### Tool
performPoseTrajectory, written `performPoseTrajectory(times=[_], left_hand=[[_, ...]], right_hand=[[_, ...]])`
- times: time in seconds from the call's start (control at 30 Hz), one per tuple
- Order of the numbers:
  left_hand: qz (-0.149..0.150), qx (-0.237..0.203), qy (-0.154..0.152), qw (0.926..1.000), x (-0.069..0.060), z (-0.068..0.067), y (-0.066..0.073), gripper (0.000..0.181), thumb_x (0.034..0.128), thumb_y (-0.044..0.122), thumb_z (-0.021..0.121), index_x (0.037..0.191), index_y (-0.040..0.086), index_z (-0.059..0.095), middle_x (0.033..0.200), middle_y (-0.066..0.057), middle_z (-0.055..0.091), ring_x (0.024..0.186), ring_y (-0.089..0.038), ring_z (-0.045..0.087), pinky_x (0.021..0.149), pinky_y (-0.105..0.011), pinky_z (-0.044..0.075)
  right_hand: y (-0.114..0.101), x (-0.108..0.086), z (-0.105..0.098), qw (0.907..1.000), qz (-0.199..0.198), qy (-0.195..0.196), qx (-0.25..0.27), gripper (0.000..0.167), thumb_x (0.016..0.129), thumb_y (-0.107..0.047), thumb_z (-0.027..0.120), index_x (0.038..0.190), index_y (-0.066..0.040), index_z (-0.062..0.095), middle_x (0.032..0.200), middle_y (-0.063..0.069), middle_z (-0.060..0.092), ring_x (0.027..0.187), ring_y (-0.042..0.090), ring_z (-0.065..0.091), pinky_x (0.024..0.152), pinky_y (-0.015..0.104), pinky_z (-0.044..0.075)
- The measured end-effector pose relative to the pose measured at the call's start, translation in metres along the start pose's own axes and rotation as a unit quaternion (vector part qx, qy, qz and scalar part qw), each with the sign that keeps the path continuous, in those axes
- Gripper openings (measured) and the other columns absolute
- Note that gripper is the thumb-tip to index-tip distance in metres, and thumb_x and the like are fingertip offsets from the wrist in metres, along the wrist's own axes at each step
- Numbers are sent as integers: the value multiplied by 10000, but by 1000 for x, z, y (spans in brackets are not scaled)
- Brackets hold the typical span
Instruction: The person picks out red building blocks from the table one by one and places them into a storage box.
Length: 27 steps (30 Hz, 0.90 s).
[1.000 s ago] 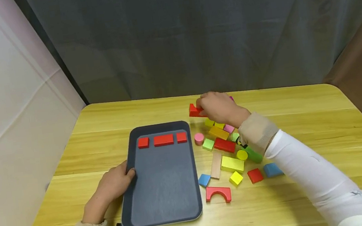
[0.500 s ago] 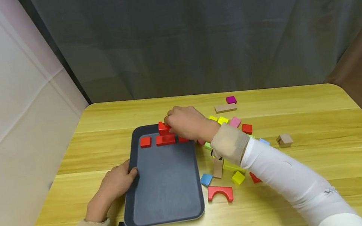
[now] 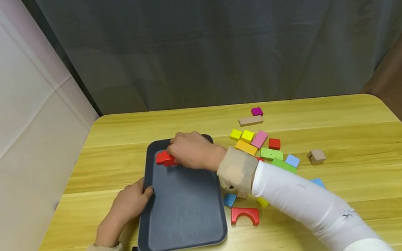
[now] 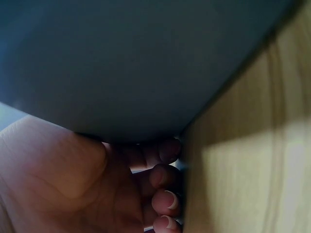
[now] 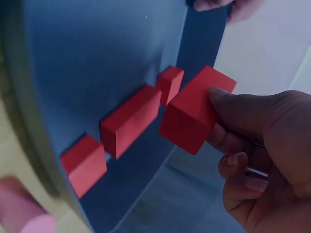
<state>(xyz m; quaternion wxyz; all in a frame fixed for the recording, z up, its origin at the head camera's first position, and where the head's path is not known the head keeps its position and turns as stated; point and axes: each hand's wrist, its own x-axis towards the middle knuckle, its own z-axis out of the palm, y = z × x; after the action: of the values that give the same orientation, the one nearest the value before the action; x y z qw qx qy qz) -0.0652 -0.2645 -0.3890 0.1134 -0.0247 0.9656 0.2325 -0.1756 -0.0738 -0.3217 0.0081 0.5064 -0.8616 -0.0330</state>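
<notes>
My right hand (image 3: 190, 151) is over the far left part of the dark grey tray (image 3: 181, 211). It pinches a red block (image 5: 197, 104) between thumb and fingers, tilted and held above the tray. Under it, in the right wrist view, a row of red blocks stands at the tray's far end: a small one (image 5: 170, 83), a longer one (image 5: 131, 119) and another small one (image 5: 85, 162). In the head view the hand covers most of this row. My left hand (image 3: 127, 203) grips the tray's left rim, thumb on top and curled fingers beneath.
Right of the tray lie scattered coloured blocks, among them a red arch (image 3: 244, 211), a blue block (image 3: 230, 200), a pink block (image 3: 259, 139) and a wooden cube (image 3: 316, 156). The right forearm hides some of them. A dark curtain (image 3: 194, 42) hangs behind the table.
My right hand has carried the red block left from above the loose blocks to over the tray's far left. The left hand keeps its grip on the rim.
</notes>
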Motion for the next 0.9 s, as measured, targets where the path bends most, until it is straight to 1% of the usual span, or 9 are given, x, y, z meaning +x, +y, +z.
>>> performPoseTrajectory(times=[0.17,0.33,0.47,0.63,0.9], left_hand=[[48,17,48,10000,0,0,-1,377,977,203,455,1238,-57,536,975,-213,644,817,-326,618,690,-499,462],[41,-17,36,10000,1,2,0,388,976,205,453,1259,-49,531,978,-207,644,802,-309,611,684,-485,460],[64,5,56,10000,1,1,0,384,975,203,455,1255,-49,532,962,-207,645,786,-304,609,667,-481,456],[84,4,67,9999,1,1,1,374,975,199,458,1242,-51,537,946,-204,645,768,-300,607,655,-475,452],[38,-2,47,10000,2,1,1,380,978,207,459,1249,-48,535,931,-197,643,744,-288,596,637,-460,446]], right_hand=[[-11,6,10,9999,-125,-24,32,111,914,-189,609,950,-189,714,927,-14,650,863,163,588,690,339,509],[-19,9,18,9995,-215,-37,211,103,909,-175,609,899,-189,711,865,-17,656,832,166,595,654,349,516],[-23,11,20,9993,-244,-2,289,111,904,-153,608,878,-181,712,840,-10,651,798,172,593,623,352,515],[-25,14,23,9993,-243,-85,282,110,915,-166,602,880,-169,706,849,5,651,777,168,588,602,340,512],[-28,16,26,9992,-323,-57,239,115,916,-172,609,881,-173,718,853,7,661,808,175,594,610,348,512]])
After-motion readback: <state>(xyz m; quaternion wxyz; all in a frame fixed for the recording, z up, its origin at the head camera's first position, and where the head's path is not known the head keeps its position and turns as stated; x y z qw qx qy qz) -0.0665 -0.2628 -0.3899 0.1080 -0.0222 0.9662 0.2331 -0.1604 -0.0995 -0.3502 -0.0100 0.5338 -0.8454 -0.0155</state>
